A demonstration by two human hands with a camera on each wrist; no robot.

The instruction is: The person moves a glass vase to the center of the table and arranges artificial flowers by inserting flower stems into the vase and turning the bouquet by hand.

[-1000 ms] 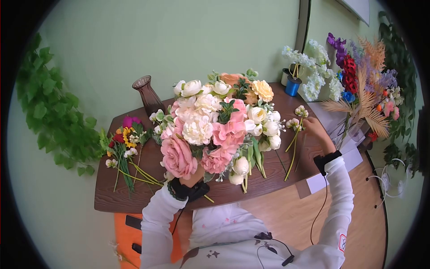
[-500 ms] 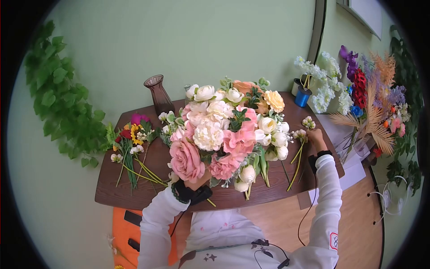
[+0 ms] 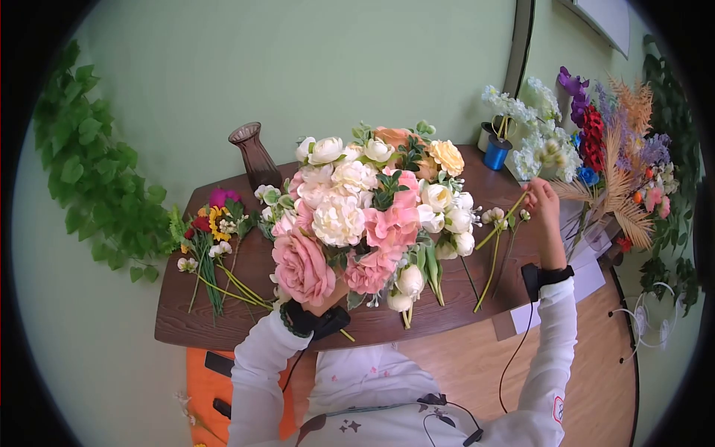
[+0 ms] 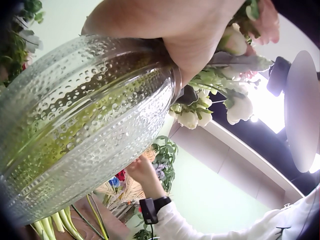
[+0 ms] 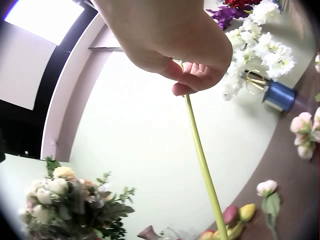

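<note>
A large bouquet of pink, white and peach flowers [image 3: 340, 216] fills the middle of the table. Under its front left side is my left hand [image 3: 328, 298], mostly covered by blooms. The left wrist view has that hand [image 4: 170, 30] at the neck of a textured clear glass vase [image 4: 90, 120] with green stems inside. To the right of the bouquet, my right hand [image 3: 544, 205] is raised and pinches a green stem [image 3: 514, 210]. In the right wrist view, the thumb and curled fingers of this hand [image 5: 175, 45] hold the stem [image 5: 204, 162], which slants downward.
A brown glass vase [image 3: 255, 156] stands behind the bouquet. Small colourful flowers [image 3: 216, 223] lie at the left on the wooden table [image 3: 179, 316]. At the back right are a blue spool [image 3: 497, 153] and white blossoms [image 3: 547, 149], with tall mixed flowers [image 3: 596, 141] beyond.
My right hand has risen from the stems at the table's right side and now has a flower stem lifted in its fingers. My left hand stays at the bouquet.
</note>
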